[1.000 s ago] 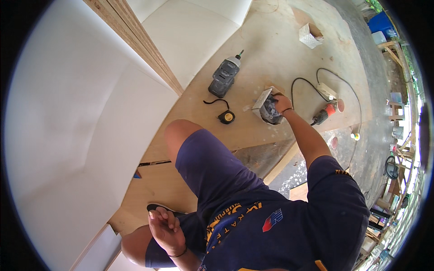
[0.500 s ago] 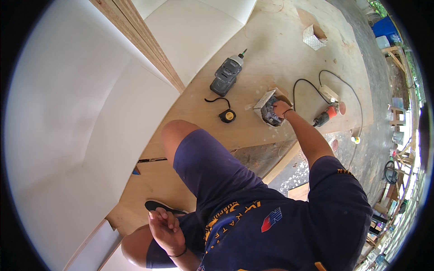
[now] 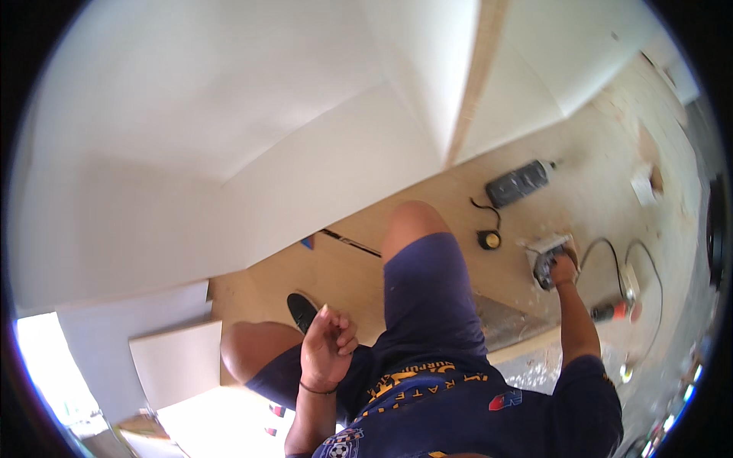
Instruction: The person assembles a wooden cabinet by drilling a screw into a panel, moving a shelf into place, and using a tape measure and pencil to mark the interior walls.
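Note:
My right hand (image 3: 563,269) reaches into a small open white box (image 3: 537,259) on the wooden board. The box holds a dark grey mass of contents (image 3: 544,267), too blurred to name, and my fingers are hidden among them. My left hand (image 3: 328,349) is raised above my lap, palm up. Its fingers are curled in toward the thumb; whether something small is pinched there cannot be made out. Left of the box lies a tape measure (image 3: 489,240) with a black strap. Beyond that, a grey and black cordless driver (image 3: 519,183) rests on its side.
White panels (image 3: 305,153) stand along the left and far side, with a wooden-edged divider (image 3: 475,76). A red and black corded power tool (image 3: 611,311) and a power strip (image 3: 630,282) lie at right. Another open box (image 3: 645,187) sits farther off. A loose panel (image 3: 177,362) leans at lower left.
The view has swung left, so everything sits farther right in the picture. My right hand stays in the box. My left hand remains raised over my lap with its fingers curled.

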`<state>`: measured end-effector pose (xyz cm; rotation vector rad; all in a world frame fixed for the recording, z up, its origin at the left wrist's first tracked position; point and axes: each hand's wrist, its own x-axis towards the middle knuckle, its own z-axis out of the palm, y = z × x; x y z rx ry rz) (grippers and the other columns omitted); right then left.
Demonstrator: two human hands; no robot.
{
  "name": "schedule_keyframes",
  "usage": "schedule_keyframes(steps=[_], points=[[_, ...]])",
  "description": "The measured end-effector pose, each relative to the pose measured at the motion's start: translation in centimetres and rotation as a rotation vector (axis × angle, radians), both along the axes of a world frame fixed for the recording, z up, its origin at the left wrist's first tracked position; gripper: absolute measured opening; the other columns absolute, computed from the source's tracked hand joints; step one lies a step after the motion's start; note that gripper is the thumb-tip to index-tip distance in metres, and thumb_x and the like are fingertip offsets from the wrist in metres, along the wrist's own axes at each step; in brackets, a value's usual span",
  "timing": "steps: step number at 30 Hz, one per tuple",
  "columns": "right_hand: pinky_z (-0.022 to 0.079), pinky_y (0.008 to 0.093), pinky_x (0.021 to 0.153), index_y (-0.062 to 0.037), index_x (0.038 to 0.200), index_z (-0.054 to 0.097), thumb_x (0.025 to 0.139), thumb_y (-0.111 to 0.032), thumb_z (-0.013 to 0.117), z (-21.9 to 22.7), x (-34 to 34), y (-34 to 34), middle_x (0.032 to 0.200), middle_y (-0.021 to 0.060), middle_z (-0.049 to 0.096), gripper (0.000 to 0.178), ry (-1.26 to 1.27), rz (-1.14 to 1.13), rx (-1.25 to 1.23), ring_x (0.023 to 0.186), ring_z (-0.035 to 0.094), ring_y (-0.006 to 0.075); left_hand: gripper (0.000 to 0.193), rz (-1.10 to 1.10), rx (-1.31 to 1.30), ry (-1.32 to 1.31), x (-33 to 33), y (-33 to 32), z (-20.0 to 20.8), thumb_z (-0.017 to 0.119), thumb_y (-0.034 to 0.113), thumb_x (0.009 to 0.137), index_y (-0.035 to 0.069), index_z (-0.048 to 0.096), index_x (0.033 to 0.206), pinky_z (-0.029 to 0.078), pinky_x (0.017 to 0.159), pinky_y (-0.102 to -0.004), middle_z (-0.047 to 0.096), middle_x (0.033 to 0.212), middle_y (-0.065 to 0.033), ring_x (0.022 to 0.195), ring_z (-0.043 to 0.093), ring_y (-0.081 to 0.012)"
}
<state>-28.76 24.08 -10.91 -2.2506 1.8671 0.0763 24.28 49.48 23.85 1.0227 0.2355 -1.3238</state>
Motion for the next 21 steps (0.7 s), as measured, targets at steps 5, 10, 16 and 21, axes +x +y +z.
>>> schedule_keyframes(steps=[5, 10, 16, 21], points=[[0.050, 0.0486, 0.076, -0.0054, 0.086, 0.071, 0.077, -0.016, 0.062, -0.8, -0.4, -1.1, 0.090, 0.0197, 0.067, 0.017, 0.088, -0.060, 0.019, 0.085, 0.063, 0.0399, 0.024, 0.116, 0.057, 0.041, 0.8, 0.6, -0.1, 0.053, 0.031, 0.098, 0.010, 0.054, 0.086, 0.036, 0.061, -0.0246, 0.053, 0.086, -0.0028, 0.074, 0.046, -0.0128], [0.051, 0.0458, 0.083, 0.0003, 0.091, 0.070, 0.079, -0.019, 0.063, 1.8, 3.3, -1.8, 0.098, 0.0233, 0.068, 0.024, 0.145, -0.252, 0.186, 0.092, 0.065, 0.0405, 0.020, 0.138, 0.080, 0.074, 0.6, 0.9, 0.9, 0.052, 0.030, 0.098, 0.012, 0.053, 0.088, 0.034, 0.057, -0.0214, 0.049, 0.089, -0.0012, 0.073, 0.043, -0.0106], [0.051, 0.0447, 0.082, 0.0010, 0.092, 0.071, 0.081, -0.016, 0.057, -1.2, -1.5, -3.0, 0.096, 0.0225, 0.068, 0.025, 0.188, 0.021, 0.134, 0.092, 0.065, 0.0390, 0.023, 0.090, 0.009, 0.113, 0.4, 1.2, -0.4, 0.056, 0.033, 0.097, 0.013, 0.054, 0.086, 0.032, 0.055, -0.0213, 0.052, 0.087, -0.0007, 0.070, 0.043, -0.0095], [0.052, 0.0449, 0.078, -0.0012, 0.091, 0.070, 0.084, -0.018, 0.056, -0.7, -0.6, -3.9, 0.094, 0.0221, 0.069, 0.023, 0.252, 0.108, 0.179, 0.088, 0.066, 0.0392, 0.023, 0.155, 0.058, 0.062, -0.3, 1.2, 0.5, 0.056, 0.033, 0.097, 0.012, 0.054, 0.086, 0.033, 0.057, -0.0220, 0.053, 0.088, -0.0003, 0.071, 0.044, -0.0094]])
